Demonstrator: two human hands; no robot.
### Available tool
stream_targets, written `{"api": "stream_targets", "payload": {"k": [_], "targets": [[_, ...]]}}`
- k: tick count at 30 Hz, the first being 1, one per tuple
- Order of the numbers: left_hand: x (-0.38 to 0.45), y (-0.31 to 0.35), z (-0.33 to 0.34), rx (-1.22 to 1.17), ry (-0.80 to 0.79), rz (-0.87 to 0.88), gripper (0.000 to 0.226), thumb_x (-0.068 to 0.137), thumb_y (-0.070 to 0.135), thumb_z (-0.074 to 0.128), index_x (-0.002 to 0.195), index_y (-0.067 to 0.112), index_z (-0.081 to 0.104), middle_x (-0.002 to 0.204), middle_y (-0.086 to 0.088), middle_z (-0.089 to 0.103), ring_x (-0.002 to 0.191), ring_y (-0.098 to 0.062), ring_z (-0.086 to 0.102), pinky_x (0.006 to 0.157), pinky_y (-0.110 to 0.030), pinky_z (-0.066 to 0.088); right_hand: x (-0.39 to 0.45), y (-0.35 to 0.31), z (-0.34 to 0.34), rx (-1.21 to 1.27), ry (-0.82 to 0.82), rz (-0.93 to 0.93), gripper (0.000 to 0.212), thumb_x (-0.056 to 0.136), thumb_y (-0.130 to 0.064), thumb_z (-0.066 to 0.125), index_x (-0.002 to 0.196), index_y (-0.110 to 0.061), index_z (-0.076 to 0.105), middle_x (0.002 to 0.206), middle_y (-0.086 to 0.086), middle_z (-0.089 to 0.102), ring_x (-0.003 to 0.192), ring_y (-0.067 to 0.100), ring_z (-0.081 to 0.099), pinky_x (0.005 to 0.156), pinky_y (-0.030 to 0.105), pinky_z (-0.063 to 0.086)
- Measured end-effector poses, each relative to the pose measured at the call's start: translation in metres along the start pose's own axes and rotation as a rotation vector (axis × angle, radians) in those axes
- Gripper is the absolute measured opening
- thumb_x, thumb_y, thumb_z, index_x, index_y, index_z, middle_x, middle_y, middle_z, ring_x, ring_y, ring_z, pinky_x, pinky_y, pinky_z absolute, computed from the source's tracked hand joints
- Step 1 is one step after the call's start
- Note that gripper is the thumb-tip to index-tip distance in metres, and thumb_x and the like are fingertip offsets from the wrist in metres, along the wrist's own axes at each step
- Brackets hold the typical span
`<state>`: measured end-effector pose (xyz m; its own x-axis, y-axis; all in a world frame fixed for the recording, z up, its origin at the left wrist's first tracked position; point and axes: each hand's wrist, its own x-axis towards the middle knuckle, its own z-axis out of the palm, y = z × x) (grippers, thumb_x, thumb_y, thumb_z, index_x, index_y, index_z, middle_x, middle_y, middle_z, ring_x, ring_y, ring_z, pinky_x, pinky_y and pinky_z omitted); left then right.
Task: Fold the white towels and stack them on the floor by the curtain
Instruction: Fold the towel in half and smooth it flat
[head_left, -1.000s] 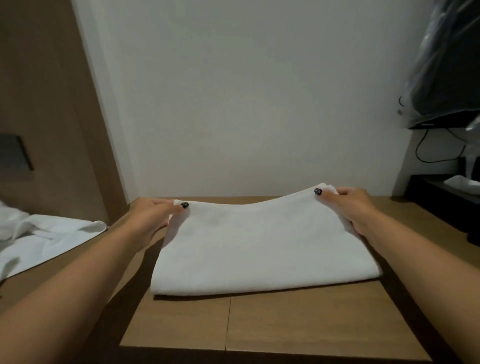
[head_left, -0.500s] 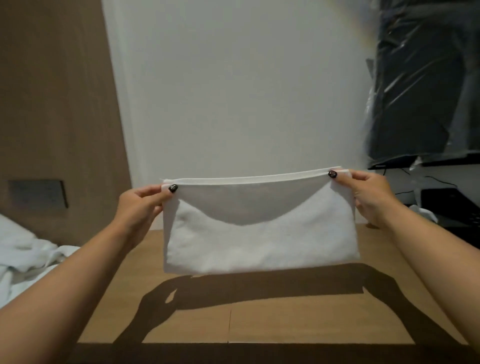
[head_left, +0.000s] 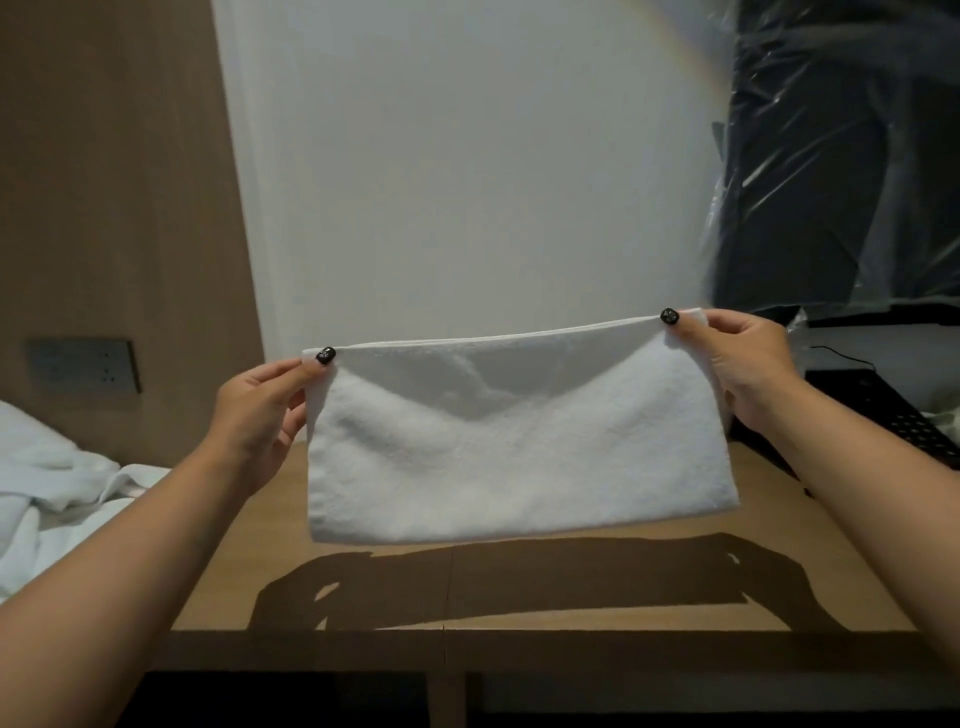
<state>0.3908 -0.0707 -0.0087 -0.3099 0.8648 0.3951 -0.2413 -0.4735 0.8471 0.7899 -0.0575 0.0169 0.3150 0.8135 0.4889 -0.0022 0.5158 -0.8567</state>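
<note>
While the left hand (head_left: 260, 415) and the right hand (head_left: 748, 369) each pinch a top corner, the folded white towel (head_left: 514, 447) hangs between the fingers, clear above the wooden table (head_left: 519, 597). The step in hand looks like a fold in mid-air; next the person would likely bring the two pinched corners together or lay the towel down, keeping the edges even. A second earlier the towel lay flat on the table under the same pinches. Unfolded white towels (head_left: 57, 488) lie left of the left hand.
</note>
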Motion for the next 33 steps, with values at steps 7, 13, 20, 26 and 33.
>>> {"api": "stream_targets", "payload": {"k": [7, 13, 20, 26, 33], "targets": [[-0.007, 0.01, 0.008, -0.055, -0.01, -0.005, 0.019, 0.084, 0.011, 0.069, 0.101, 0.003, 0.07, 0.087, -0.007, 0.071, 0.076, -0.017, 0.068, 0.069, -0.027, 0.057, -0.007, -0.009, -0.015, -0.046, 0.027, -0.089, 0.018, 0.08, -0.025, 0.076, 0.093, -0.013, 0.071, 0.089, 0.002, 0.071, 0.079, 0.014, 0.066, 0.068, 0.024, 0.059], [-0.017, -0.034, 0.008, 0.097, 0.055, -0.219, 0.022, 0.082, 0.014, 0.075, 0.101, 0.002, 0.072, 0.094, -0.013, 0.075, 0.085, -0.025, 0.073, 0.076, -0.034, 0.059, -0.001, 0.056, -0.022, -0.259, 0.04, -0.003, 0.016, 0.08, -0.019, 0.078, 0.072, -0.01, 0.069, 0.059, -0.007, 0.065, 0.053, 0.004, 0.054, 0.048, 0.012, 0.044], [-0.005, -0.13, -0.01, 0.399, 0.13, -0.459, 0.026, 0.079, 0.022, 0.08, 0.074, 0.004, 0.063, 0.07, -0.013, 0.058, 0.063, -0.022, 0.049, 0.06, -0.029, 0.038, 0.003, 0.171, -0.021, -0.466, 0.001, 0.107, 0.042, 0.078, -0.029, 0.08, 0.057, -0.004, 0.053, 0.06, 0.004, 0.047, 0.061, 0.016, 0.04, 0.062, 0.03, 0.032], [0.031, -0.178, -0.012, 0.895, 0.042, -0.3, 0.042, 0.097, 0.026, 0.056, 0.059, 0.01, 0.053, 0.053, -0.008, 0.055, 0.054, -0.027, 0.058, 0.052, -0.026, 0.037, 0.033, 0.206, -0.008, -0.888, -0.096, 0.0, 0.045, 0.083, -0.043, 0.071, 0.055, -0.015, 0.051, 0.054, -0.002, 0.051, 0.058, 0.02, 0.049, 0.053, 0.03, 0.032], [0.035, -0.2, -0.001, 1.476, -0.127, -0.179, 0.023, 0.099, 0.021, 0.044, 0.105, 0.002, 0.056, 0.109, -0.016, 0.063, 0.101, -0.037, 0.058, 0.075, -0.032, 0.038, 0.047, 0.234, -0.006, -1.264, -0.277, 0.085, 0.053, 0.09, -0.051, 0.061, 0.058, -0.009, 0.056, 0.063, 0.009, 0.058, 0.069, 0.032, 0.056, 0.058, 0.034, 0.037]]}}
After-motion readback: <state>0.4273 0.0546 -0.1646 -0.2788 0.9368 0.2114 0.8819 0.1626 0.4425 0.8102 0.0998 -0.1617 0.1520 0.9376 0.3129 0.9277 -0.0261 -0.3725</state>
